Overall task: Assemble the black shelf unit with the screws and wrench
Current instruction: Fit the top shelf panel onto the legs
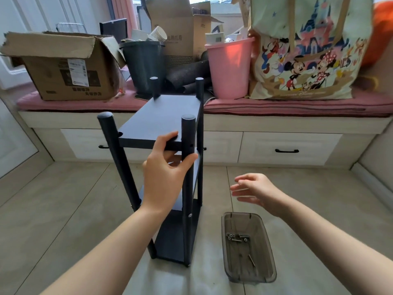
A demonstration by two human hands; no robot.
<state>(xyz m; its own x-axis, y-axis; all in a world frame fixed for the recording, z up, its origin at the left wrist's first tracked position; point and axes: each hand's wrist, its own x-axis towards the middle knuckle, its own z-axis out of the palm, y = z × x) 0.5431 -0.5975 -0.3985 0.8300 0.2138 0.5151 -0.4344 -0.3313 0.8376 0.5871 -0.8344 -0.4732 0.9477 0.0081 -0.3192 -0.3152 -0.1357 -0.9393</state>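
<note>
The black shelf unit [161,118] stands upright on the tiled floor, with round posts at its corners and several boards. My left hand [164,173] holds the front edge of the top board, thumb on top beside the near right post [188,158]. A screw head shows low on that post. My right hand [257,191] hovers open to the right of the shelf, holding nothing. Below it sits a clear grey plastic tray [270,271] holding several screws [236,237] and a thin wrench [252,260].
Behind the shelf runs a window bench with a pink cushion [297,107] and drawers beneath. On it stand a cardboard box [63,69], a dark bin [144,64], a pink bucket [229,69] and a large cartoon tote bag [308,50].
</note>
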